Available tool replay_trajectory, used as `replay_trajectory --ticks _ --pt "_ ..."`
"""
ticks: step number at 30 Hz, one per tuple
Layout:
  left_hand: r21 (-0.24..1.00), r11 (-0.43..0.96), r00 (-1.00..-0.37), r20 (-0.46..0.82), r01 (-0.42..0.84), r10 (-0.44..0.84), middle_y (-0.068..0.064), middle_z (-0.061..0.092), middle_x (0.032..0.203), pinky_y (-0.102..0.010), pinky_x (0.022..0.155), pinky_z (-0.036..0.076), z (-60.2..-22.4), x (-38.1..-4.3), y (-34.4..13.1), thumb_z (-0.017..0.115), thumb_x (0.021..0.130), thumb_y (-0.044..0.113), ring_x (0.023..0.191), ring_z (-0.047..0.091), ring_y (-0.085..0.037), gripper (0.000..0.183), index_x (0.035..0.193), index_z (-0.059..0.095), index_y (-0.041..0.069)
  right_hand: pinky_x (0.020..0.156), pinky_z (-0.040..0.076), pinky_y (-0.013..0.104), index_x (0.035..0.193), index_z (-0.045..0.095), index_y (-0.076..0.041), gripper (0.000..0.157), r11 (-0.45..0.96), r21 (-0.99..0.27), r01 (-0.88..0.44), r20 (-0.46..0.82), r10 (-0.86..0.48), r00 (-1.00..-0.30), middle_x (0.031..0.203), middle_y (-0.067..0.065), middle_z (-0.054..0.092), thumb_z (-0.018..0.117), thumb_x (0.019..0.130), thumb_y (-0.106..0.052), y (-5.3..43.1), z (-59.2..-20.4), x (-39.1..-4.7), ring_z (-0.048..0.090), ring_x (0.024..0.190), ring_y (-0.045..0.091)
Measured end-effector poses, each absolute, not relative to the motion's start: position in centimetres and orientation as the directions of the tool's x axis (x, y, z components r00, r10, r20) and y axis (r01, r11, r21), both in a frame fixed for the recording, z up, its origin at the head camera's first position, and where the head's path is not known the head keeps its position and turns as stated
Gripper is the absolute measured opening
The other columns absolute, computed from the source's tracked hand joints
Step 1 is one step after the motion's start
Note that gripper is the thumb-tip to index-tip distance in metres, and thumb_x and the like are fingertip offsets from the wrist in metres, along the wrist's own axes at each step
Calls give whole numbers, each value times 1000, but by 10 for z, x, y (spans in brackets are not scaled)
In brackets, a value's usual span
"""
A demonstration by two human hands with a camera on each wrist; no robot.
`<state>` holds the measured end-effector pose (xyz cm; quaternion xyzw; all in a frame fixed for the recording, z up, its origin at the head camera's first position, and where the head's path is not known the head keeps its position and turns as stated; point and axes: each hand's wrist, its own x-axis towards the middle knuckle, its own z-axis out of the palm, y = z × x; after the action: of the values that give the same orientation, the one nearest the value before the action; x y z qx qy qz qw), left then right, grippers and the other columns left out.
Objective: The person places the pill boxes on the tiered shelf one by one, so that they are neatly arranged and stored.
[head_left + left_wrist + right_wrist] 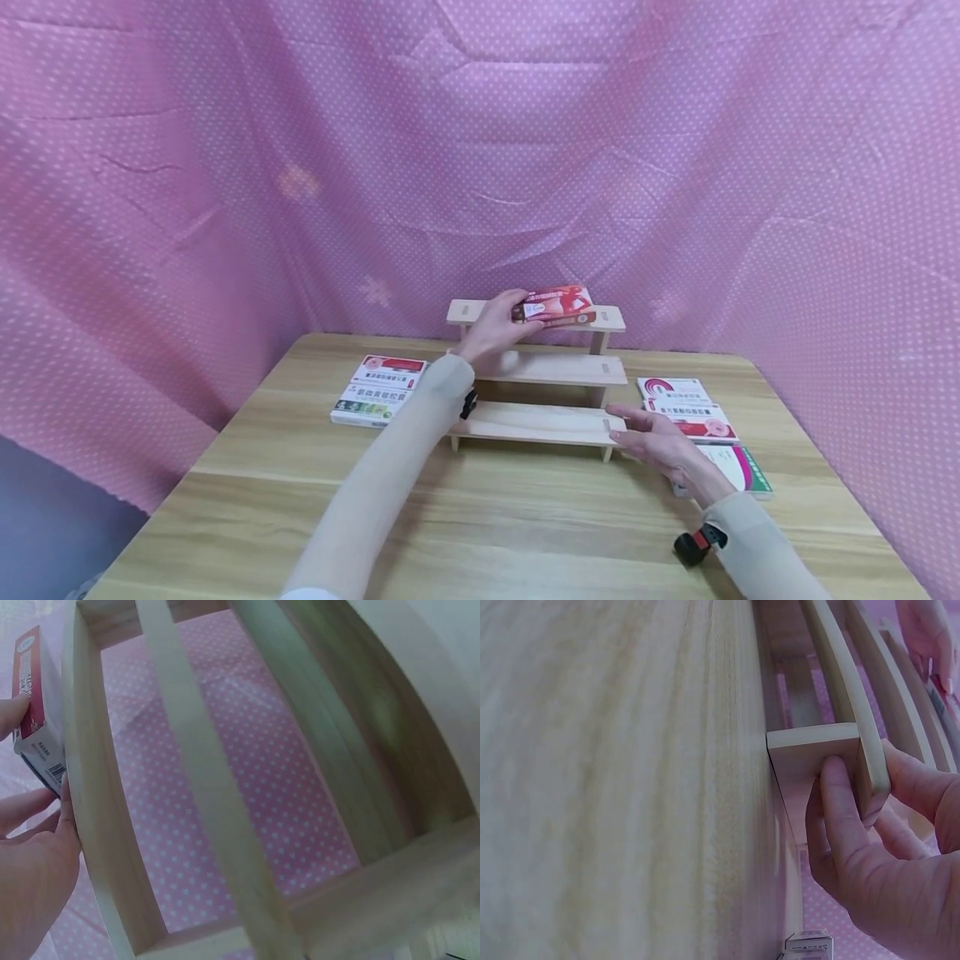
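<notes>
A three-tier wooden step shelf (540, 422) stands on the table. On its top tier, toward the right, lies a red medicine box (561, 305), its left end pinched by my left hand (493, 328). In the left wrist view, the thumb presses the red face of the box (31, 686) while the other fingers reach along its far side, near the tier's edge. Lower down, my right hand (663, 447) grips the right end of the bottom tier. The right wrist view shows that thumb over the board (866, 761) and fingers under it, against the side support.
White and red medicine boxes (382, 387) lie left of the shelf, close to my left forearm. Several more boxes (693, 410) lie to the right, one with a green and magenta end (738, 469) partly behind my right wrist. A pink dotted curtain (525, 167) hangs behind the table.
</notes>
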<state>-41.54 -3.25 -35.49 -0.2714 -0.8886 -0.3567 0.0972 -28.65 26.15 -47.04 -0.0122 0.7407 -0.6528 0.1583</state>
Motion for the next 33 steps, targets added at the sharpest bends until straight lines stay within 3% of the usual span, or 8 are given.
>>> replay_trajectory --ticks 7,20,33 --pt "563 607 -827 344 561 445 -11 46 148 -36 117 35 -351 -422 -21 67 91 37 136 44 -25 63 142 47 5 101 52 39 150 39 -8 66 222 -955 195 -240 -202 -949 157 25 25 69 92 -20 260 -467 -285 57 116 17" --pt "562 595 -811 296 575 505 -11 47 145 -37 113 39 -346 -421 -10 61 96 36 132 47 -24 60 144 43 4 102 52 38 150 39 -8 67 227 -957 181 -231 -218 -948 157 25 25 69 92 -22 263 -466 -285 55 119 18" --pt "504 645 -814 267 574 516 -9 47 148 -39 118 33 -347 -424 -1 57 98 40 137 42 -26 59 144 43 7 101 52 39 150 39 -9 66 232 -955 186 -235 -207 -949 157 24 27 68 93 -23 263 -466 -284 58 115 17"
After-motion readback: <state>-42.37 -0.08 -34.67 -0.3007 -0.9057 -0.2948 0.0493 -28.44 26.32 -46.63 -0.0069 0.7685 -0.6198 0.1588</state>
